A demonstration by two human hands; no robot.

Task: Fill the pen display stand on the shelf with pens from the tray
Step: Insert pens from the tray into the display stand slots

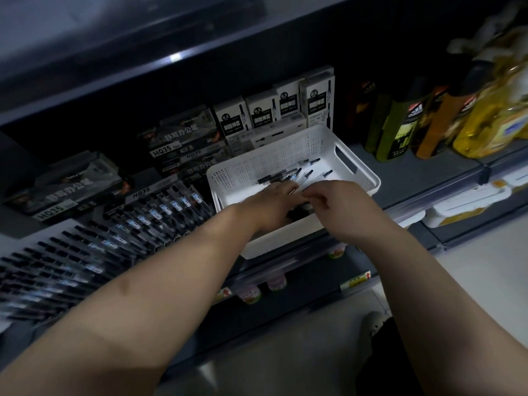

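The display stand (114,241) is looking mostly full. The left grip (274,198) and right grip (317,195) are reaching among pens (303,172) lying in the tray (368,178); clamped or apart, I cannot tell.

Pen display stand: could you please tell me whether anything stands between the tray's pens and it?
Nothing visible does. The tray sits directly right of the pen display stand with no object between them. Left hand and right hand are in the tray among the pens.

tray (285,151): white plastic, matt, perforated
upper shelf (143,61): smooth, dark, slightly glossy
far boxes (258,112): printed card
right bottles (483,127): glossy plastic
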